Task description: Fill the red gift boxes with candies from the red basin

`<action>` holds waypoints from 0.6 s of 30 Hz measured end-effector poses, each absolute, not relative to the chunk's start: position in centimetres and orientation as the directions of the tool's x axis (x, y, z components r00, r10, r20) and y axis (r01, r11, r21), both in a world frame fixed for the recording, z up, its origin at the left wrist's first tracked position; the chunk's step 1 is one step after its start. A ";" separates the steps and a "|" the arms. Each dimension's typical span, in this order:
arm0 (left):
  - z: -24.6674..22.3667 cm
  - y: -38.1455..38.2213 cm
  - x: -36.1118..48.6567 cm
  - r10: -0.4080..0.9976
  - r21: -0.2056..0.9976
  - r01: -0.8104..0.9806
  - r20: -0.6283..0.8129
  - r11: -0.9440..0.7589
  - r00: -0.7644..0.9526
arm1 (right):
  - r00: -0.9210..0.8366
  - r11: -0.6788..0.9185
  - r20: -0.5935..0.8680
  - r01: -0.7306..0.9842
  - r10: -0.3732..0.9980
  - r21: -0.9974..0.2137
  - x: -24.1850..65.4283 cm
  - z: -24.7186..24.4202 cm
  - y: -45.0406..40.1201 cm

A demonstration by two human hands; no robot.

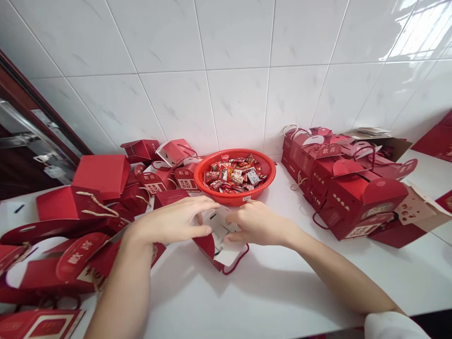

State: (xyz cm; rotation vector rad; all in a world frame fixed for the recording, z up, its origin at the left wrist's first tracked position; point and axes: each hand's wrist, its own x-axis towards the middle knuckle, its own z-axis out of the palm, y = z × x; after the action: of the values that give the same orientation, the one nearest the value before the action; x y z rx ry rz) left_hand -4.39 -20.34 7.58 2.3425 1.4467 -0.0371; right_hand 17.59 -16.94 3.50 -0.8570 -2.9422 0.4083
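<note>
A red paper gift box (225,256) with a white inside and a dark red cord handle lies with its opening facing me on the white table. Over its left edge reaches my left hand (176,219), fingers stretched and thumb apart, with nothing visible in it. My right hand (256,223) is at the box's right side, fingers curled around its edge and thumb against the white inside. Parts of the box are hidden behind both hands. Just behind stands a red plastic basket (266,181) filled with small wrapped candies (236,175).
Many red gift boxes (100,174) are heaped on the left, some with twine handles. More red boxes (353,197) stand in rows at the right, with a stack of pale cards (374,132) behind. A tiled wall (236,103) closes the back; a door (21,136) stands far left.
</note>
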 end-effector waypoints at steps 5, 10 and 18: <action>6.7 -19.7 -4.4 0.931 0.210 0.951 -0.239 -0.226 0.274 | -0.823 0.768 -0.167 0.567 0.543 -0.296 17.3 2.9 -17.2; 5.4 -19.2 -3.1 0.951 0.146 0.977 -0.245 -0.156 0.188 | -0.807 0.777 -0.116 0.590 0.579 -0.221 17.1 2.3 -17.5; 6.4 -19.5 -3.9 0.892 0.267 0.927 -0.298 -0.264 0.339 | -0.774 0.725 -0.152 0.631 0.615 -0.277 17.4 2.9 -18.1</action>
State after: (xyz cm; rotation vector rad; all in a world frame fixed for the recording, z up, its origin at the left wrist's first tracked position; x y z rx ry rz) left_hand -3.92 -19.50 6.44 2.2192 1.6023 -0.1219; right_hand 17.44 -18.13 2.94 -1.0708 -2.9634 0.5047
